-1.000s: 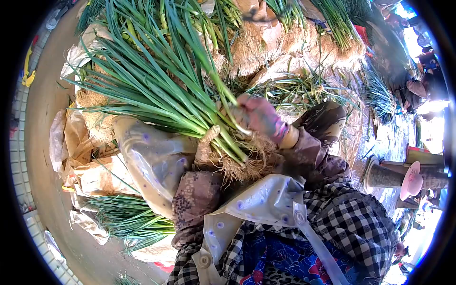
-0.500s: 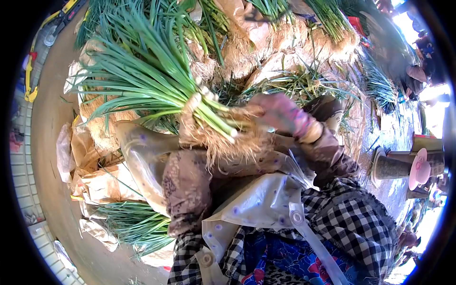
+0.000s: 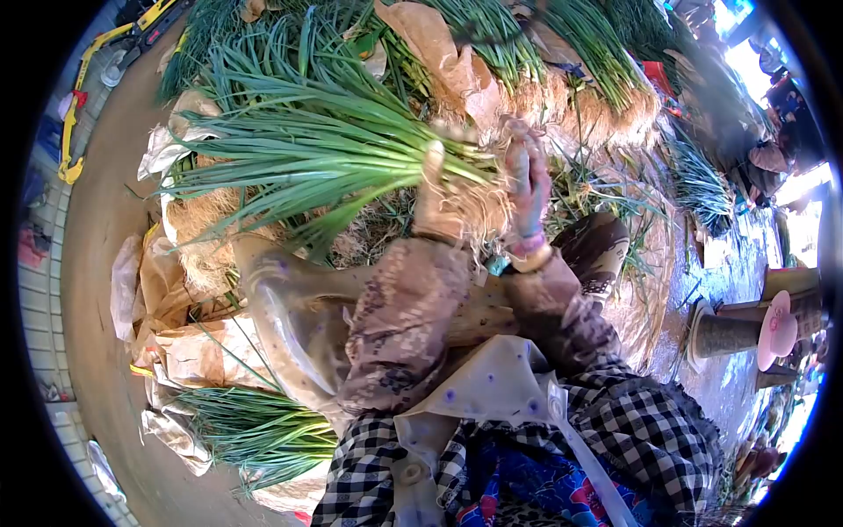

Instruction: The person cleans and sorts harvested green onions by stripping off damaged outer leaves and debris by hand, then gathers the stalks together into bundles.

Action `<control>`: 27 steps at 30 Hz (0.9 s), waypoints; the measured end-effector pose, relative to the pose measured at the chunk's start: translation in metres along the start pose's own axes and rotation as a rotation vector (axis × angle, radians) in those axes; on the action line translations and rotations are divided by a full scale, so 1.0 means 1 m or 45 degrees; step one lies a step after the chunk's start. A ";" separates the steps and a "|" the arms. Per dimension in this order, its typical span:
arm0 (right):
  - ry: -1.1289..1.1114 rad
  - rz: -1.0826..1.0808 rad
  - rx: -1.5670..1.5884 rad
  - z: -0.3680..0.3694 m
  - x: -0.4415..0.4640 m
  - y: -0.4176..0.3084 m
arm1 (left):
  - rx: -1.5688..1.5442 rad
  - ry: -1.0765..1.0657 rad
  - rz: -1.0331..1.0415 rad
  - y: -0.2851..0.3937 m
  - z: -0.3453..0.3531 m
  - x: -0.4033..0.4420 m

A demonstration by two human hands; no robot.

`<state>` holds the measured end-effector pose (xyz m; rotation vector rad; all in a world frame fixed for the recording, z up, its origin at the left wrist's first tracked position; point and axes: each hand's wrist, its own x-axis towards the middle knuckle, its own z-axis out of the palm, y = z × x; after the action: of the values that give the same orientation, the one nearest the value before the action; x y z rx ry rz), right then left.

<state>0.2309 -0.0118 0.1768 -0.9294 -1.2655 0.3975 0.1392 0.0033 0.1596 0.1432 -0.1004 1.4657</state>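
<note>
A bunch of green onions [image 3: 342, 154] is raised in front of me, its leaves spread to the left and its pale roots [image 3: 481, 211] pointing right. My left hand [image 3: 430, 202] is closed around the stems near the root end, thumb on top. At the root tips, my right hand [image 3: 529, 189], in a patterned glove, is held upright with fingers stretched out and its palm against or very near the roots. Behind the bunch lie trimmed leaves and loose roots [image 3: 571, 189].
More green onion bunches [image 3: 597, 66] lie along the back with brown paper [image 3: 448, 57]. Another bunch [image 3: 263, 430] rests at lower left by crumpled paper bags [image 3: 219, 351]. A pink hat-shaped object [image 3: 776, 330] stands at right. My apron-covered knee [image 3: 281, 281] is under the bunch.
The bunch has moved up and away from my lap and turned flatter, roots to the right. My right hand has gone from a blurred position to upright at the root ends.
</note>
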 end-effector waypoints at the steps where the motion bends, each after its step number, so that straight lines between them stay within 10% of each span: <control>1: 0.030 0.321 0.112 -0.004 -0.001 0.016 | -0.072 -0.055 -0.038 -0.007 -0.010 0.003; 8: -0.338 0.202 -0.039 -0.035 -0.010 -0.003 | 0.004 -0.026 -0.256 0.032 -0.010 -0.016; 15: 0.000 1.038 0.675 -0.048 -0.039 0.021 | 0.161 -0.034 -0.259 -0.002 -0.039 -0.019; 21: -0.500 0.705 -0.144 -0.047 -0.013 0.032 | 0.366 0.058 -0.261 0.002 -0.053 -0.035; 27: -0.503 0.387 0.352 0.001 0.016 0.000 | 0.753 0.039 -0.336 0.005 -0.061 -0.059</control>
<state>0.2345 -0.0003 0.1872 -0.8293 -1.3798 1.0093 0.1270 -0.0446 0.0907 0.5920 0.3693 1.1968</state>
